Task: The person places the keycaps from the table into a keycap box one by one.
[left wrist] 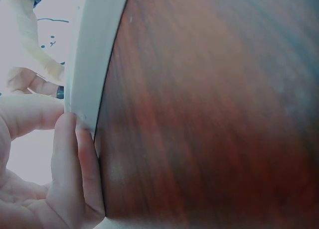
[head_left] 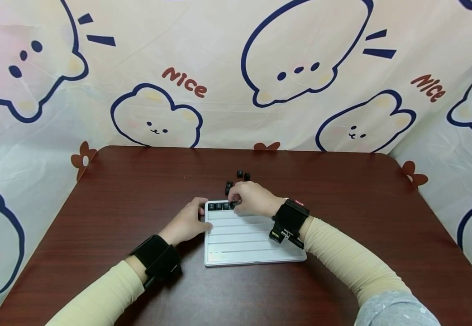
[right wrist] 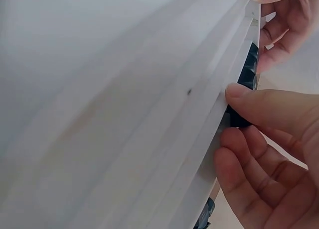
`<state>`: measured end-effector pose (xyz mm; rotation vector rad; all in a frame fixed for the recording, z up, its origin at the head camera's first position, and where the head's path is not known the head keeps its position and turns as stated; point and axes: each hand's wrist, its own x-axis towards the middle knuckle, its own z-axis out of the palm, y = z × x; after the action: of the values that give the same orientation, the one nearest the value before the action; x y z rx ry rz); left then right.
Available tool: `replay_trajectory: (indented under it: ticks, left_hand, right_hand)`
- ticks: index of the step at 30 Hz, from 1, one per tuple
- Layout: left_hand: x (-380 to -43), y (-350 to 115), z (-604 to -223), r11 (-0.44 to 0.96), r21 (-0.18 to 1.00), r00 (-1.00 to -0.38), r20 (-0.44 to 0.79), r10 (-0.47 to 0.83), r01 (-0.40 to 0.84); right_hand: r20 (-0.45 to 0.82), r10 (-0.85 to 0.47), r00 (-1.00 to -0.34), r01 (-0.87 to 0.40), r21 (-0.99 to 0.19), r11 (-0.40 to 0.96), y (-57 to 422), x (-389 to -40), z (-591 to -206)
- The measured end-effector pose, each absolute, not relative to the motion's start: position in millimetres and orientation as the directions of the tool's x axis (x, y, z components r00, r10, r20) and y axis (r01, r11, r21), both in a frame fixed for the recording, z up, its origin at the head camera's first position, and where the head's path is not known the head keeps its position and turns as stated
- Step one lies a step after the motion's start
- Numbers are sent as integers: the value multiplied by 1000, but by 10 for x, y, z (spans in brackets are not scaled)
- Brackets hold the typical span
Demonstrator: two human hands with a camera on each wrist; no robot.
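1. The left hand (head_left: 184, 222) pinched the left edge of a white ridged tray (head_left: 236, 246) on the desk (head_left: 97, 226).
2. Black keycaps (head_left: 218, 206) lined its far-left row.
3. Loose keycaps (head_left: 240, 174) lay beyond it.
4. The right hand (head_left: 256, 199) pinched the row's rightmost keycap (right wrist: 240, 118).

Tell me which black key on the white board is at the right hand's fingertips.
The rightmost black key on the white board: the right hand pinches it, while three others line up to its left.
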<state>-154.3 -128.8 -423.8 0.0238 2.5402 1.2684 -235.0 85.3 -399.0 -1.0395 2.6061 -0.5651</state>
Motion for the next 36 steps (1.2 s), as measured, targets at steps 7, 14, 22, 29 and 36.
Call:
replay_trajectory:
  ticks: [7,14,22,29,36]
  left_hand:
    - [-1541,-1294,-4242,614,781,-954,-257,152,-112]
    - [-1545,-1297,-4244,616,780,-956,-253,149,-111]
    - [-1554,-1287,-4237,617,781,-957,-246,156,-100]
    - [-1557,-1288,-4236,626,775,-955,-245,165,-90]
    - [-1551,-1290,-4236,632,769,-957,-244,156,-93]
  right_hand:
    - [-103,-705,-702,-596,-456,660,845,-2346,-3995]
    - [-104,-703,-704,-593,-459,662,846,-2341,-3994]
    - [-107,-704,-702,-592,-463,660,866,-2348,-4006]
    - [-109,-702,-704,-580,-484,656,892,-2345,-3994]
    - [-96,-702,-705,-576,-501,646,906,-2337,-3974]
